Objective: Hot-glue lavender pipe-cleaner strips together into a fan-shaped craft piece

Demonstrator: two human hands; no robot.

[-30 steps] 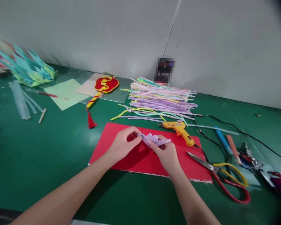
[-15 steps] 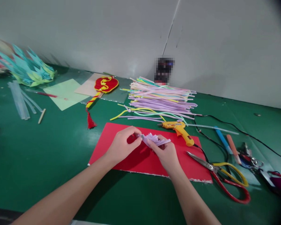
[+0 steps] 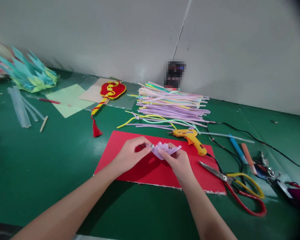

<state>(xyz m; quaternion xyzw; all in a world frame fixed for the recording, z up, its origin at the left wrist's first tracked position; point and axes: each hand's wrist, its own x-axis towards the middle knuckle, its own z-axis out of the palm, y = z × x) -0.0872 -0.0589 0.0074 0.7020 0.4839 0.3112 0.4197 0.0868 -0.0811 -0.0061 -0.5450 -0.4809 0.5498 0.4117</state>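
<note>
Both my hands meet over a red sheet point(image 3: 142, 168) lying on the green table. My left hand point(image 3: 130, 154) is closed, its thumb and fingers pinching the left end of a small bundle of folded lilac pipe cleaner point(image 3: 165, 149). My right hand point(image 3: 178, 162) is also closed and grips the same bundle from below and from the right. The lilac loops fan out above my right fingers. What lies under the bundle is hidden by my hands.
A pile of pastel pipe cleaners point(image 3: 172, 103) lies behind the red sheet. A yellow glue gun point(image 3: 190, 137) and red-handled scissors point(image 3: 237, 190) sit to the right, with black cables. A red and yellow tasselled ornament point(image 3: 110, 91), paper sheets, clear sticks point(image 3: 22, 108) and a teal craft piece point(image 3: 30, 73) are on the left.
The lilac bundle has turned slightly in my fingers and its loops sit a little more upright. Both hands stay in nearly the same place.
</note>
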